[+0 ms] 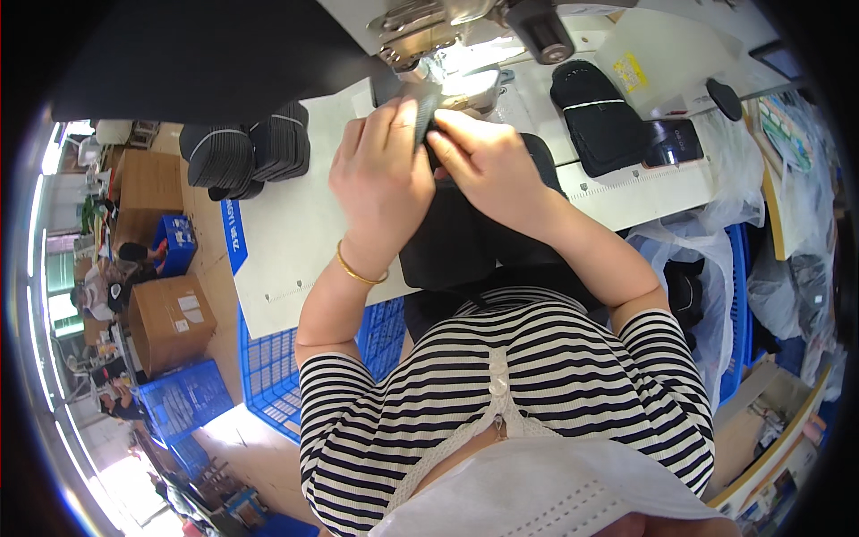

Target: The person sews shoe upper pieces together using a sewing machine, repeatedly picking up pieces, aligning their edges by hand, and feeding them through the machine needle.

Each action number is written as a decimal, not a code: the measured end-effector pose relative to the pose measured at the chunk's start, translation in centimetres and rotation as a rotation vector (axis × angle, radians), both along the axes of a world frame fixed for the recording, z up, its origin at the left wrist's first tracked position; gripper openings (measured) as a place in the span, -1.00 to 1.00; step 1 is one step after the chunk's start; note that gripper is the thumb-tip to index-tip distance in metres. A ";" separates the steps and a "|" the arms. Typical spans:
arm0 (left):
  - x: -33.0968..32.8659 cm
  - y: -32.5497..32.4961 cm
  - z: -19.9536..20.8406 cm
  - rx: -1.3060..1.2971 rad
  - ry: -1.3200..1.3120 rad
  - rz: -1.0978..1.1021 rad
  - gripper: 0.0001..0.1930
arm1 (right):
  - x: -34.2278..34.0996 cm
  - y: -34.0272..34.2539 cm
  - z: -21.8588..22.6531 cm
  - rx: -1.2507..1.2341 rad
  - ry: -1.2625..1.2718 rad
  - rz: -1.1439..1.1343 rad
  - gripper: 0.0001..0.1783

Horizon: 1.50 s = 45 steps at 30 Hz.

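Note:
Both my hands meet just below the head of a sewing machine (419, 40), whose lamp shines brightly there. With bent fingers my left hand (380, 183) grips a dark, ribbed-looking fabric piece (427, 115) by its left side. My right hand (497, 166) pinches the same piece from the right, thumb and forefinger together. Most of the piece is hidden by my fingers, so its full shape cannot be made out. Larger black material (447, 237) lies under my wrists at the table's near edge.
Stacks of black sole-shaped pieces (219, 157) stand at the left of the white table (295, 224). A banded black bundle (604, 139) and a phone (676, 143) lie at right. Blue crates (273, 376) and plastic bags (707, 268) flank me; cardboard boxes (170, 322) sit further left.

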<state>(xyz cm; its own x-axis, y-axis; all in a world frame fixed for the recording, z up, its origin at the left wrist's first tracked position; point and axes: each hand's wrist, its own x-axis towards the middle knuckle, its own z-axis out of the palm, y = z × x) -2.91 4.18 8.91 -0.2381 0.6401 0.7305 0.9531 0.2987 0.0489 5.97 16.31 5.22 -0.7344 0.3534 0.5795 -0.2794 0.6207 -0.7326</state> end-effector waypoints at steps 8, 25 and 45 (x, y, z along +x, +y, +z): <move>-0.1 -4.5 0.7 -0.028 0.005 0.164 -0.78 | 0.3 -2.8 1.4 -0.038 0.031 0.188 -0.79; 7.1 -8.6 -6.6 0.435 -1.461 -0.386 -0.40 | 7.3 0.1 -2.6 -0.857 -0.256 0.333 -0.88; 2.0 -9.2 -5.7 0.311 -0.696 0.187 -0.62 | 7.1 1.2 -3.3 0.001 -0.028 -0.156 -0.68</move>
